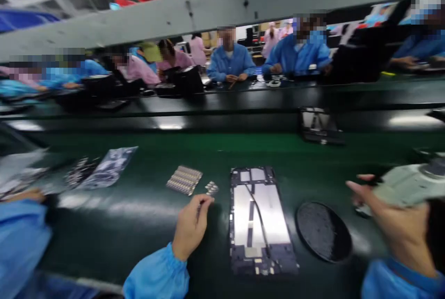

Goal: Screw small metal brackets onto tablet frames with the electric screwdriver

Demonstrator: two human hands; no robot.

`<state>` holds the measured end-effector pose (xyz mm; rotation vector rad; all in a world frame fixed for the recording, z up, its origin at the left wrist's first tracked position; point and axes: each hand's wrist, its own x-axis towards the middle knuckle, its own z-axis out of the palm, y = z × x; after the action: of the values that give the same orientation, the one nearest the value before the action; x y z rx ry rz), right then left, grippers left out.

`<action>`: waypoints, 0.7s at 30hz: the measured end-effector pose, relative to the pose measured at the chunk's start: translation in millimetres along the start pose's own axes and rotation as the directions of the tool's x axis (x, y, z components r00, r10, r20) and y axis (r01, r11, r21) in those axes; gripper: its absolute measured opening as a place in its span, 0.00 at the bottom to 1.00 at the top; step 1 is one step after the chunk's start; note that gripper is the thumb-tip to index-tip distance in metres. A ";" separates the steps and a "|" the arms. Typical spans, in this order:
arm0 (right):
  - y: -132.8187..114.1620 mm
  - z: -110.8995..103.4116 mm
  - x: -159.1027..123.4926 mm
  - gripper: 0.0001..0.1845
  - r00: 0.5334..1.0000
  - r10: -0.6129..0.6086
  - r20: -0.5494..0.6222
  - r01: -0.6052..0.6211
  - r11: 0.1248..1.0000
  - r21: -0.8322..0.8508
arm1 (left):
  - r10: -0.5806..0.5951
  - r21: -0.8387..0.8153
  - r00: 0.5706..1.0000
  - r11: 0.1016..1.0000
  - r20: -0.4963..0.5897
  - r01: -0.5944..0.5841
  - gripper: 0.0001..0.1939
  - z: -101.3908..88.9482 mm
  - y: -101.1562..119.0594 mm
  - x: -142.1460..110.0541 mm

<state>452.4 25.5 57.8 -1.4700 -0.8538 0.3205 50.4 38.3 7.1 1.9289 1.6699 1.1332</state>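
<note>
My left hand [191, 225] is in a pinch, thumb and forefinger together; whatever may lie between the fingertips is too small to make out. Just beyond it lie several small pale pieces [211, 188] beside a sheet of small parts in rows [184, 180]. To its right is an opened tablet [264, 215], with silvery panels, a dark frame and a black cable across it. My right hand [392, 220], blurred, has its fingers apart beside a pale green device [399, 183]; whether they touch is unclear. A round black disc [323, 232] lies between tablet and right hand.
At the left are a co-worker's sleeve [24, 234] and hand, with a clear plastic bag [110, 167] beyond. Another opened device [320, 125] lies farther back on the green bench [146, 225]. Several people in blue and pink sit across, below a grey beam [212, 9].
</note>
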 end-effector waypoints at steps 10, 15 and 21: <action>9.2 35.2 -38.3 0.17 0.979 -0.043 0.199 -0.023 0.948 0.316 | -0.167 -0.426 0.983 0.897 -0.080 0.118 0.16 111.1 14.2 117.8; 17.9 47.8 -38.7 0.16 0.972 -0.014 0.235 -0.059 0.951 0.303 | -0.177 -0.490 0.984 0.860 -0.022 0.144 0.19 125.4 19.2 114.3; 20.4 52.3 -39.4 0.16 0.964 0.003 0.265 -0.080 0.957 0.278 | -0.141 -0.502 0.990 0.855 0.023 0.133 0.17 134.7 40.3 85.1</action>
<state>396.9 40.0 20.4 -1.1899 -0.9442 0.6559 176.8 140.0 -19.0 1.4512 1.3169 1.3621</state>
